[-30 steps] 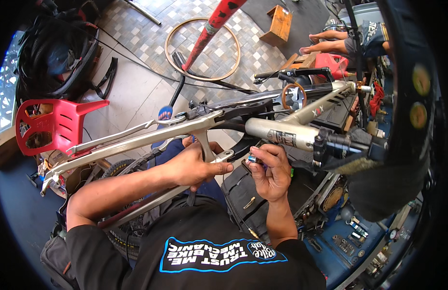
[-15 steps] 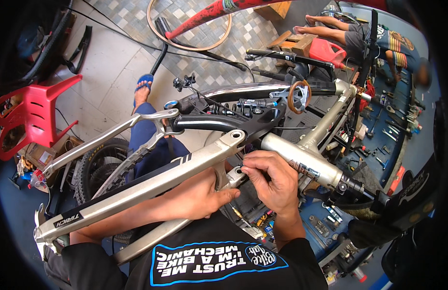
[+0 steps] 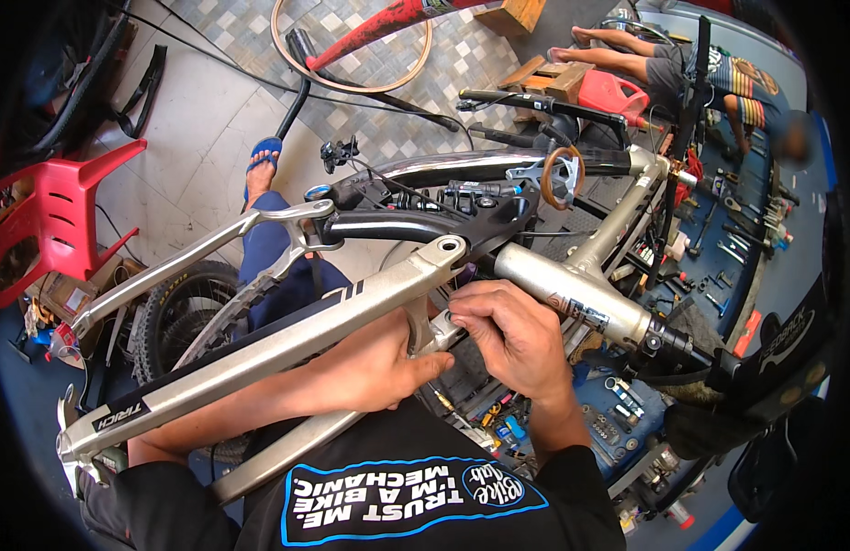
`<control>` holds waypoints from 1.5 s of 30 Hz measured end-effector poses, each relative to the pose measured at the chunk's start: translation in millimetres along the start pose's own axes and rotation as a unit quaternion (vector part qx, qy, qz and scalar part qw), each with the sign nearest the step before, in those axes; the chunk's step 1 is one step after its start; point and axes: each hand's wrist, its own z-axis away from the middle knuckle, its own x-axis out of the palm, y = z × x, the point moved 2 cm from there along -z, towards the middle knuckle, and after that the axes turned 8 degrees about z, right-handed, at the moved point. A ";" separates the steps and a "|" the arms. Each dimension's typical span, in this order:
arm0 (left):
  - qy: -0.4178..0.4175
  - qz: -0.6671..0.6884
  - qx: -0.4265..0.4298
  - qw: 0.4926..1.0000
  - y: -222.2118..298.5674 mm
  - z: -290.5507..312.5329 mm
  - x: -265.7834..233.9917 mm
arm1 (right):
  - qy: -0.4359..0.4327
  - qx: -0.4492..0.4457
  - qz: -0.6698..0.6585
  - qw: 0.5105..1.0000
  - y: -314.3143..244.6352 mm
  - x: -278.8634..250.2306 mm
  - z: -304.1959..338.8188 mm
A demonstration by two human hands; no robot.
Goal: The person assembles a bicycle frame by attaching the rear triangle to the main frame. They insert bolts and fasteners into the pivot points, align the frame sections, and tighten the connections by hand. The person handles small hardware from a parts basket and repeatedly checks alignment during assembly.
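A silver bicycle swingarm (image 3: pixel 260 335) slants across my lap, its upper pivot end beside the black rocker link (image 3: pixel 503 225). My left hand (image 3: pixel 379 367) reaches under the upper stay and wraps round the silver yoke near the lower pivot end (image 3: pixel 434 342), thumb along its near side. Its other fingers are mostly hidden. At that same pivot end, my right hand (image 3: pixel 517 335) pinches with thumb and forefinger right at the hole. Whatever sits between those fingertips is covered. Just beyond lies the thick silver frame tube (image 3: pixel 563 292).
Tools lie on a blue surface (image 3: pixel 719 248) at right, with sockets (image 3: pixel 622 395) nearer me. A black clamp (image 3: pixel 700 367) is at the tube's end. A red chair (image 3: pixel 62 220) and a tyre (image 3: pixel 168 317) are at left. Another person (image 3: pixel 737 92) is far right.
The view has shifted slightly. My right fingertips have moved a little left, closer over the pivot hole. My left hand keeps its hold on the swingarm.
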 end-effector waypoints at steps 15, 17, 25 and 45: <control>0.013 0.082 -0.022 0.996 8.4 3.8 5.2 | -0.028 -0.111 0.094 0.989 8.3 -6.5 4.9; 0.006 0.084 -0.011 0.996 10.1 4.1 4.4 | -0.045 -0.129 0.132 0.982 5.3 -12.3 6.7; 0.014 0.039 -0.011 0.999 9.6 4.5 3.4 | -0.015 -0.235 0.299 0.925 15.4 -8.5 12.7; 0.056 0.011 -0.004 0.998 8.7 7.7 13.2 | 0.070 -0.288 0.233 0.926 33.4 5.2 12.8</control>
